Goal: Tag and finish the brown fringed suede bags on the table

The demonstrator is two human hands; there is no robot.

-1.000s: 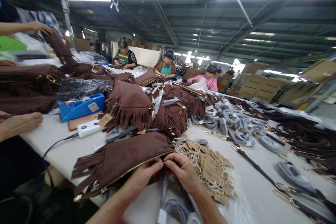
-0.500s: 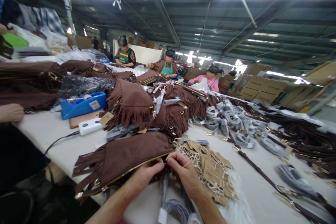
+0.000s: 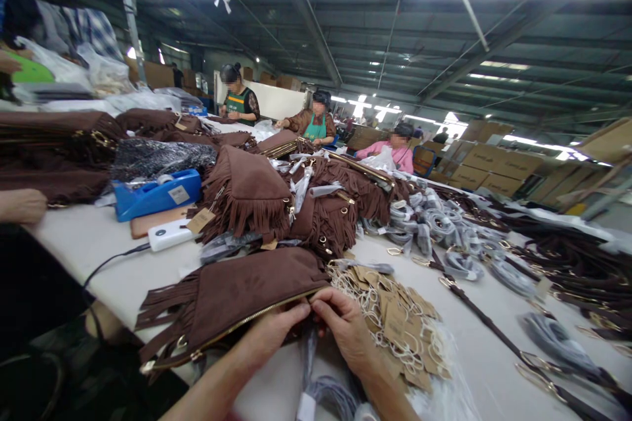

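Closest in, a plastic-wrapped coil (image 3: 336,395) is lying between the forearms, probably parked there for easy reach. And now the hands, meeting at the near edge of a brown fringed bag (image 3: 257,283)! That bag is resting on the table (image 3: 121,233), its gold zip (image 3: 247,320) facing the person, presumably so the edge is staying in plain sight. The left hand (image 3: 277,329) is laying its thumb along that edge; the other fingers are hiding beneath, so I cannot tell how tightly they are closing. The right hand (image 3: 348,323) is pinching thumb and forefinger narrowly together by the zip's right end, on something too small to make out. Just beside it, paper tags (image 3: 395,322) are spreading, their strings tangling. Leftward, a white corded device (image 3: 170,235) and a blue tape dispenser (image 3: 155,200) are sitting apart, likely out of the way. Beyond, more fringed bags (image 3: 251,177) are heaping up, and past them three co-workers (image 3: 318,125) are facing this way.
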